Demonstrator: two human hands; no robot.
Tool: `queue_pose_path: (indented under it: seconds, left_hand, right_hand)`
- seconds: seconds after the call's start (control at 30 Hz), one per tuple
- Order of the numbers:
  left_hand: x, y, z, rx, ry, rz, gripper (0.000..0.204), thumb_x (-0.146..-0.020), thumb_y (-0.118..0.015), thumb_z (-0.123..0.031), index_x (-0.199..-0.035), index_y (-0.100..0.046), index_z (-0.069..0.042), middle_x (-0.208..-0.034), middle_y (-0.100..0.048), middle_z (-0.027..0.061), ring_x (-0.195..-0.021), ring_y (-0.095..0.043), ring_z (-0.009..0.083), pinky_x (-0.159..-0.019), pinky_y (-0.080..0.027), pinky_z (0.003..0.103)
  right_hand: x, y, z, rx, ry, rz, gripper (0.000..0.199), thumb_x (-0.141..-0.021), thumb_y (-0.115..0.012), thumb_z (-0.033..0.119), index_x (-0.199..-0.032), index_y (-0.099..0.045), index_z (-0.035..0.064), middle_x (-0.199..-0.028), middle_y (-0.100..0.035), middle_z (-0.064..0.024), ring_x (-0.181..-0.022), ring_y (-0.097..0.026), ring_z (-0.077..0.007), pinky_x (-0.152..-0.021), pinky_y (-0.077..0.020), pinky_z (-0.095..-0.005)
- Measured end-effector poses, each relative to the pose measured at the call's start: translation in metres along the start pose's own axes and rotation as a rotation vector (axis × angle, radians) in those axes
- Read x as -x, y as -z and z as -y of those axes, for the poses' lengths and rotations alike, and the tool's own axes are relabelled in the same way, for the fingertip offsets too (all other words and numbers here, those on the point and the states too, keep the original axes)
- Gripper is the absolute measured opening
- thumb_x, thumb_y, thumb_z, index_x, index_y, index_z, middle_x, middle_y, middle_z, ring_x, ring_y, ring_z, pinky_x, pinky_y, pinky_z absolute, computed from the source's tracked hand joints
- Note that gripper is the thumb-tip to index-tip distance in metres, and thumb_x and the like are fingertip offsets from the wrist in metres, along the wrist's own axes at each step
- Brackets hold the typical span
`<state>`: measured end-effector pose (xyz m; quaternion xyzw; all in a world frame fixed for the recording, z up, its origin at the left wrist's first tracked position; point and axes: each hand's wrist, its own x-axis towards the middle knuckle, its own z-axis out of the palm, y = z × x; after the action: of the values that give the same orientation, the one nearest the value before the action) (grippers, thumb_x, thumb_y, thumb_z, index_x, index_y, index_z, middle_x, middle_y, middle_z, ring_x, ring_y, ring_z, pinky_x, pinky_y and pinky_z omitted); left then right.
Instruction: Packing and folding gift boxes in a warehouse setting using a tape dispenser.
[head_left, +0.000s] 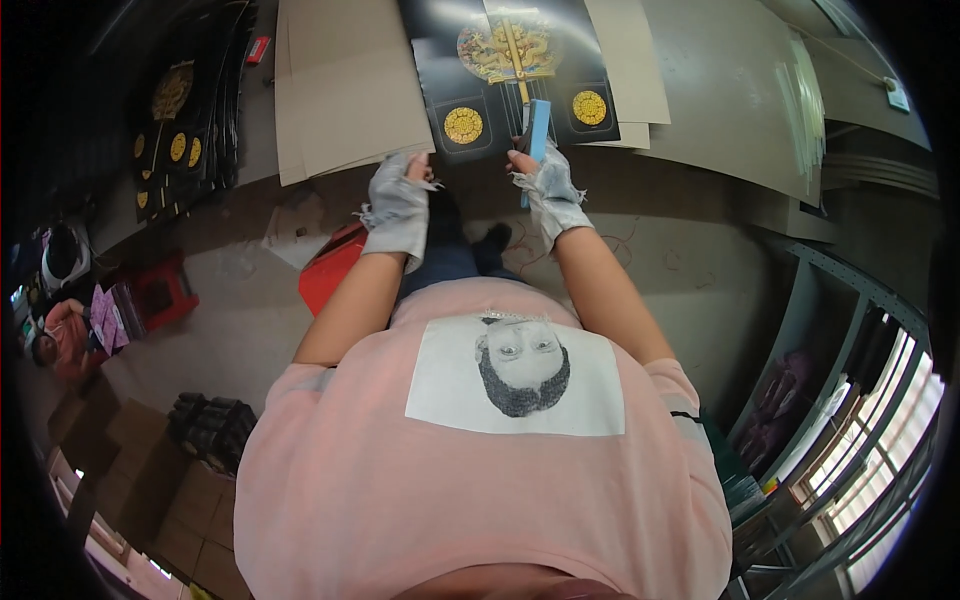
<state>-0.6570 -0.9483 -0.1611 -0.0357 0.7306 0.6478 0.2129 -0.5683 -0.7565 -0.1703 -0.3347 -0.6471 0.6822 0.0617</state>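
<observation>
A glossy black printed sheet (550, 130) with gold emblems and a fan-shaped dragon design lies on the worktable in front of me. My right hand (551, 190), in a frayed grey fingerless glove, is closed around a long light-blue tool (540, 128). The tool stands over the sheet's near edge; its exact kind is unclear. Beside the sheet's near left corner is my left hand (398, 200), gloved the same way. Its fingers are curled together, and whatever may be between them is hidden.
Large grey-brown boards (335, 100) lie left of the sheet, with more boards (725, 100) at right. A stack of black printed pieces (190, 110) and a small red object (258, 50) are farther left. Below are a red stool (335, 270) and a metal rack (850, 290). Another person (68, 340) sits far left.
</observation>
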Motion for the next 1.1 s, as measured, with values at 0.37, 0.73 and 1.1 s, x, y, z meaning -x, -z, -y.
queue_pose_path:
  seconds: [0.37, 0.73, 1.1]
  left_hand:
    - [-0.039, -0.020, 0.029, 0.495, 0.808, 0.249, 0.036, -0.081, -0.067, -0.025, -0.101, -0.051, 0.000, -0.094, -0.064, 0.0155, -0.072, -0.065, 0.0216, -0.054, -0.055, 0.026]
    - [-0.034, -0.017, 0.032, 0.501, 0.731, 0.264, 0.027, -0.082, -0.067, -0.020, -0.094, -0.054, 0.001, -0.083, -0.065, 0.0136, -0.067, -0.065, 0.0192, -0.053, -0.054, 0.024]
    - [-0.035, -0.016, 0.041, 0.310, 0.581, 0.372, 0.027, -0.084, -0.065, -0.026, -0.096, -0.058, -0.002, -0.084, -0.066, 0.0076, -0.067, -0.062, 0.0126, -0.054, -0.049, 0.021]
  right_hand:
    - [-0.002, 0.003, -0.004, -0.009, 0.022, 0.038, 0.034, -0.079, -0.065, 0.012, -0.109, -0.056, -0.0013, -0.082, -0.061, -0.0067, -0.068, -0.059, -0.0128, -0.061, -0.0485, -0.0253]
    - [0.055, 0.014, -0.010, 0.615, 0.411, -0.023, 0.033, -0.073, -0.069, 0.023, -0.097, -0.059, 0.0024, -0.083, -0.059, -0.0135, -0.079, -0.059, -0.0283, -0.070, -0.0461, -0.0342]
    - [0.058, -0.012, -0.026, 0.567, 0.183, 0.122, 0.034, -0.073, -0.069, 0.034, -0.081, -0.059, 0.0026, -0.081, -0.059, -0.0175, -0.080, -0.058, -0.0358, -0.069, -0.0443, -0.0411]
